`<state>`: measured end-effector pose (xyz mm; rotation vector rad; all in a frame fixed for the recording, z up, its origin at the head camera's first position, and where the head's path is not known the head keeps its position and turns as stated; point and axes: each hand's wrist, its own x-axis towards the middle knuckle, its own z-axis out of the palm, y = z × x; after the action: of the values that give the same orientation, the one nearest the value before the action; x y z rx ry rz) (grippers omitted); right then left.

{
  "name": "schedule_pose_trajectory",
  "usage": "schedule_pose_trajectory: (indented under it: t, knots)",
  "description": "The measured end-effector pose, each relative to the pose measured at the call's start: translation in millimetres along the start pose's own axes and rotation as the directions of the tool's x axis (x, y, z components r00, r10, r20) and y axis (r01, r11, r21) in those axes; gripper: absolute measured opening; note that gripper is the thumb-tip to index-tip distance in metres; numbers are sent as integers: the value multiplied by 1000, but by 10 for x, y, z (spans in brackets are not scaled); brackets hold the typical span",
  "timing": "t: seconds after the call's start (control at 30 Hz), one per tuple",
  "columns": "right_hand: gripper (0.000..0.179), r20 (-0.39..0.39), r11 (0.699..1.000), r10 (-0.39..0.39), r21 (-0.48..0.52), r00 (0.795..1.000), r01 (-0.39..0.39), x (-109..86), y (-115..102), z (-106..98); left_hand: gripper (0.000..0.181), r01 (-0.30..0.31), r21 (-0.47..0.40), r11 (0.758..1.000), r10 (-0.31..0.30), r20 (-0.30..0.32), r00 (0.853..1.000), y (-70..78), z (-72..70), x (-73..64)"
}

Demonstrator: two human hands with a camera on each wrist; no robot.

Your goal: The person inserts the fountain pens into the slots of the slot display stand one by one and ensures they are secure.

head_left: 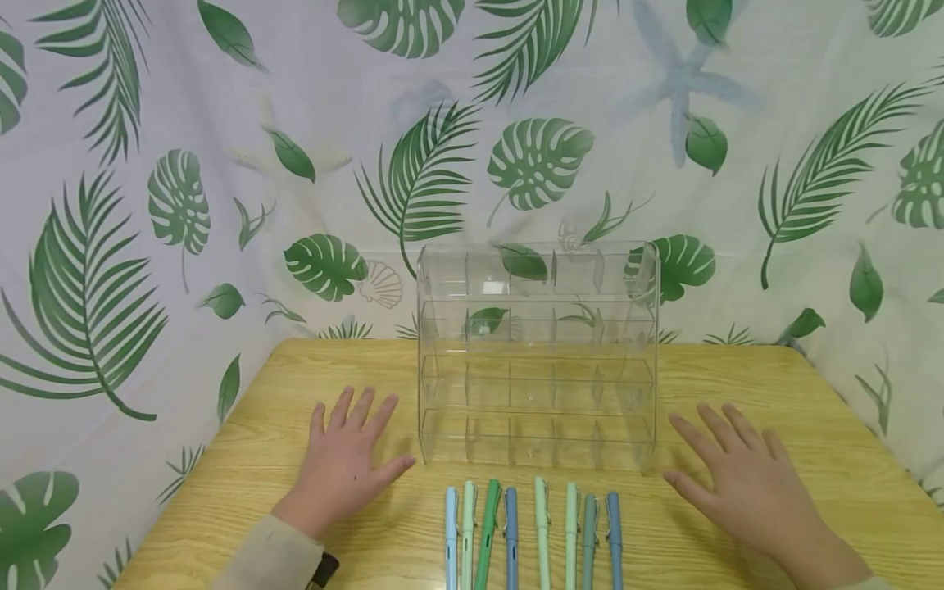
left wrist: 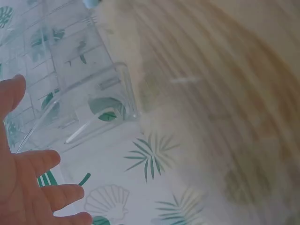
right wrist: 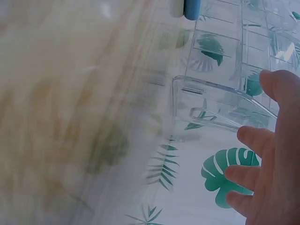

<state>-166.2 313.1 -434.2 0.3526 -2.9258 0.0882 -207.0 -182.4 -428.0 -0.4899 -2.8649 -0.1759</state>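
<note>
A clear tiered rack (head_left: 537,356) with small compartments stands upright on the table. In front of it several capped pens lie in a row: a light blue pen (head_left: 451,533), a dark green pen (head_left: 488,533), a pale green pen (head_left: 542,528) and a blue pen (head_left: 615,537) among them. My left hand (head_left: 345,463) is spread palm down left of the rack, holding nothing. On the other side my right hand (head_left: 748,483) is likewise spread, apart from rack and pens. Both wrist views show fingers near the rack's side panel (right wrist: 225,101). The pens' lower ends fall outside the head view.
The wood-grain table (head_left: 339,360) has rounded back corners. Behind it and along both sides hangs a white leaf-print cloth (head_left: 442,82). A dark band (head_left: 323,569) shows at my left sleeve.
</note>
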Motion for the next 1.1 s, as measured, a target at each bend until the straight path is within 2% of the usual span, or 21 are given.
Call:
schedule_pose_trajectory:
  t: [0.07,0.17,0.27,0.33,0.43,0.5,0.67,0.83,1.0,1.1]
  knots:
    - [77,-3,1000,-14,9,1000,14,-13,-2,-5,88,6,-76,997,-5,13,1000,23,1,11]
    - [75,5,999,-28,36,1000,28,-38,-9,-12,87,30,-206,978,-21,46,999,56,-2,26]
    - [74,12,997,-38,74,999,37,-66,-22,-26,86,81,-333,939,-55,88,995,78,-2,49]
    - [73,14,995,-52,90,999,51,-83,-31,-39,87,125,-409,904,-83,119,989,92,0,65]
    - [71,17,991,-79,114,997,77,-112,-43,-57,86,199,-528,825,-132,163,978,104,19,98]
    - [69,23,986,-100,136,995,96,-131,-55,-66,84,241,-608,756,-159,186,970,113,36,117]
    - [61,80,958,-143,262,986,118,-174,-128,-96,76,265,-763,590,-182,194,964,120,111,170]
    - [58,181,903,-205,415,962,114,-161,-241,-120,68,253,-844,473,-188,183,965,126,209,222]
    - [57,184,876,-278,451,943,170,-90,-296,-34,64,271,-891,364,-189,215,958,129,320,267]
    - [58,190,847,-328,493,925,199,-32,-314,41,61,285,-910,301,-195,234,952,119,390,293]
